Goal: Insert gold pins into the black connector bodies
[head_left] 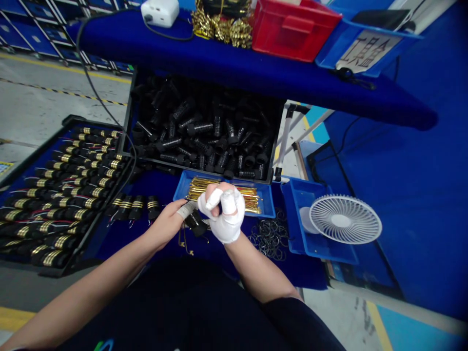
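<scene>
**Both hands close on a wired black cylinder**
The taped left hand point(164, 223) and white-wrapped right hand point(224, 217) curl together, gripping the wired black cylinder point(195, 224) between them, just before a blue tray point(268, 204) of gold pins point(252, 199); gold-banded black cylinders point(54, 209) lie in rows to the left.

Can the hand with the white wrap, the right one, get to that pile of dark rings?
Probably yes. The white-wrapped right hand sits close beside the pile of dark wire rings, with only the blue bench covering between them.
</scene>
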`<state>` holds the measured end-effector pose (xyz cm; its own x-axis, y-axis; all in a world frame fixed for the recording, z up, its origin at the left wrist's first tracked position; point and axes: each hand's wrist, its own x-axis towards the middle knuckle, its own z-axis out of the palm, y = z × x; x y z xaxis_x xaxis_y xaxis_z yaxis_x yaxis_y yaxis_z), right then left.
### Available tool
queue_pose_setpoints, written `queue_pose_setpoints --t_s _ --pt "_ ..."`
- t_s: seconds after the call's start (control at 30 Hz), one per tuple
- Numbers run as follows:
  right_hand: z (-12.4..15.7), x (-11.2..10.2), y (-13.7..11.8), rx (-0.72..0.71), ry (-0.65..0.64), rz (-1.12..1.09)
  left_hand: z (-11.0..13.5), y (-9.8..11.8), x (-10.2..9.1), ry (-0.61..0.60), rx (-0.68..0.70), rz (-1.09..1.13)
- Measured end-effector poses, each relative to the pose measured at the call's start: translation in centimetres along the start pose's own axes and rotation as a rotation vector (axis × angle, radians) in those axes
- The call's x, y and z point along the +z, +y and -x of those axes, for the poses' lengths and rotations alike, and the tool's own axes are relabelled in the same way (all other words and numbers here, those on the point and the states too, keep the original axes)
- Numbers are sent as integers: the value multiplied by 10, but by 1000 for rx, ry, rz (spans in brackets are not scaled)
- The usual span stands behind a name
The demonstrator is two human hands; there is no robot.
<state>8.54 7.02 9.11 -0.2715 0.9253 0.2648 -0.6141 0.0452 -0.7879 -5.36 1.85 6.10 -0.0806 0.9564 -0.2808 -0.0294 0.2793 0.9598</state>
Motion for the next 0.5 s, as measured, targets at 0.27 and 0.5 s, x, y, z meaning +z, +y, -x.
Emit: queue_pose_setpoints --t_s 0.27,0.5 --pt "1 -24 -14 -25 -296 1038 -12 29 -14 189 -46 377" --pt "4 -44 0 221 -100 738 -10 56 -5 36 219 238"
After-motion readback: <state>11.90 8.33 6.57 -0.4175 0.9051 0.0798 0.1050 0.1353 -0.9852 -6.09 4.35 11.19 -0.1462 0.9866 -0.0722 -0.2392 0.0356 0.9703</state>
